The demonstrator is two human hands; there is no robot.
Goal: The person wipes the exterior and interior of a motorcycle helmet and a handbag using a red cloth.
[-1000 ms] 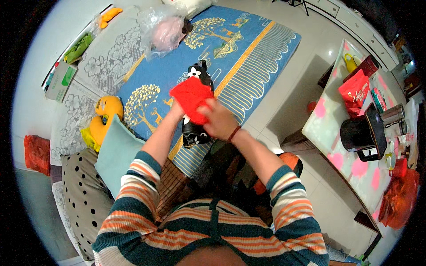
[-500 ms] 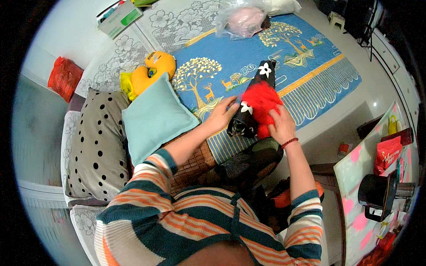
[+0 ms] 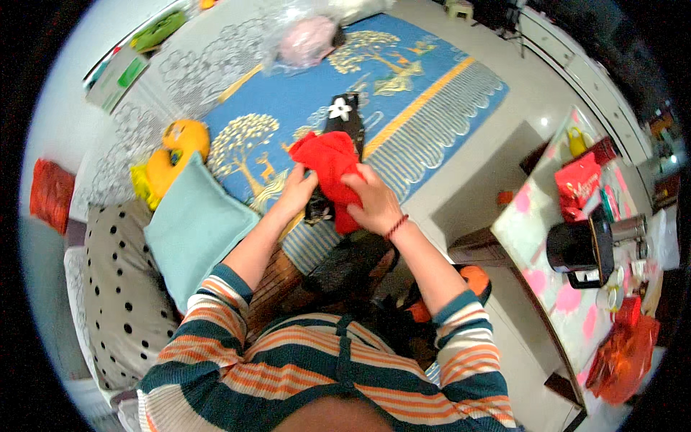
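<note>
A soft red cloth (image 3: pixel 327 164), possibly a knitted piece, is stretched between my hands, above a black item (image 3: pixel 342 119) with white flower shapes that lies on the blue mat. My left hand (image 3: pixel 296 190) pinches the cloth's left edge, its thumb and fingers closed there. On the cloth's right side my right hand (image 3: pixel 374 201), with a dark red bead bracelet at the wrist, has its fingers curled over the fabric. The cloth hides the middle of the black item, so its full shape cannot be told.
The blue mat (image 3: pixel 425 137) with trees and deer covers the sofa seat. To the left are a light blue cushion (image 3: pixel 198 223), a polka-dot pillow (image 3: pixel 129 295) and a yellow neck pillow (image 3: pixel 176 158). A side table (image 3: pixel 533 237) with a black pot (image 3: pixel 568 245) stands right.
The red cloth has been lifted and spread, now in both hands. My left hand has moved from the black item onto the cloth. The whole view has shifted to the right.
</note>
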